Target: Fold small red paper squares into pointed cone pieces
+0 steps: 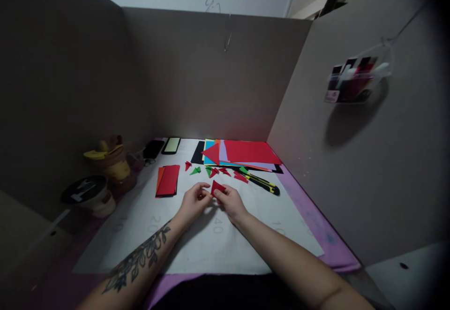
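A small red folded paper piece [217, 187] with a pointed top is pinched between the thumb and fingers of my right hand [229, 200]. My left hand [195, 200] is just left of it, the fingers curled but apart. Its fingertips reach the paper's lower left edge; whether they touch it is hard to tell. Beyond my hands lies a loose row of small folded pieces, among them a red one [188, 165], a green one [196, 171] and another red one [241, 177]. A yellow and black utility knife [260, 182] lies to the right.
Coloured paper sheets [251, 152] are stacked at the back, with a red triangle [212, 154] on them. Cut red and orange strips [168, 180] lie left. A phone [171, 145], a yellow-brown cup [117, 169] and a lidded tub [89, 195] stand along the left. Grey panels [214, 80] enclose the table.
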A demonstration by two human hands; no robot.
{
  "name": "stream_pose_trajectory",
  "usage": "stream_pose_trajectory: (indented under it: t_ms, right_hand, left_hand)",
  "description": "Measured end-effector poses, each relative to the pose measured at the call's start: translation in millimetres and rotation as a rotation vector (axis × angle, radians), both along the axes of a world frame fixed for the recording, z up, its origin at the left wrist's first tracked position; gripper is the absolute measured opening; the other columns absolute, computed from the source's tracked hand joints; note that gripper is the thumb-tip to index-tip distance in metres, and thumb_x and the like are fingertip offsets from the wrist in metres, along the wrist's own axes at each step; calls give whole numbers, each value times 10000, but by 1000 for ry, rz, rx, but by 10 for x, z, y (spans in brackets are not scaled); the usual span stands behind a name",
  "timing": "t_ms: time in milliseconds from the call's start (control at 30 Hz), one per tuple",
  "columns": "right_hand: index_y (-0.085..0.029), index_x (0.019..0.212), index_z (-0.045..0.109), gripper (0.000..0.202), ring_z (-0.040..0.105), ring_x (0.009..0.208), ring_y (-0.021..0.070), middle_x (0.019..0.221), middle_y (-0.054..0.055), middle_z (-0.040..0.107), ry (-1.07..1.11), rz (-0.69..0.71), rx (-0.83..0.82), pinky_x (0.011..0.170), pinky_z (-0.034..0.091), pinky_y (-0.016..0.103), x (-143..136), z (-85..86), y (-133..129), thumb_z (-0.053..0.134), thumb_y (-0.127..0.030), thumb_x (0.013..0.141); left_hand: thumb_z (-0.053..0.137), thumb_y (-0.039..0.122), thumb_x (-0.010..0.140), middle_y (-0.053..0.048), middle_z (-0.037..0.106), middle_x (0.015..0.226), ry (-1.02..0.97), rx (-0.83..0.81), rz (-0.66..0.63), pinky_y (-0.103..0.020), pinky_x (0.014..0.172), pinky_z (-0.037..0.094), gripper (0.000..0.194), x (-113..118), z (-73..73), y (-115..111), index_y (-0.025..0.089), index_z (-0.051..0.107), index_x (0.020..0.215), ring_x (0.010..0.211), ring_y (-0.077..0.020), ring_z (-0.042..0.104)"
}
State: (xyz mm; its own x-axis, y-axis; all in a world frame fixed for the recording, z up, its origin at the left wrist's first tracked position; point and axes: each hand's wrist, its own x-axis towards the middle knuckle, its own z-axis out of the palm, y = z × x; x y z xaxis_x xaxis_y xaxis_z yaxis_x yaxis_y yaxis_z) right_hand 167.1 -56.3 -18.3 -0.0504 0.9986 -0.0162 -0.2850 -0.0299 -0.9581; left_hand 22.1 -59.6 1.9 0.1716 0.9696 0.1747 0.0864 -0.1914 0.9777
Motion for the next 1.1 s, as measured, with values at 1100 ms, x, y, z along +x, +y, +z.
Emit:
stream_pose_trajectory:
  t_ms: [1100]
  right_hand:
    - [-180, 571, 518, 275, 358, 422, 75, 441, -71, 478, -88, -44, -45, 433, 225, 223, -9, 30, -11, 730, -351, 612]
  left_hand:
    - [681, 243, 684, 19, 632, 633, -8, -74, -33, -217, 526, 414, 451, -13, 21, 15, 143, 557, 1106, 523, -98, 552]
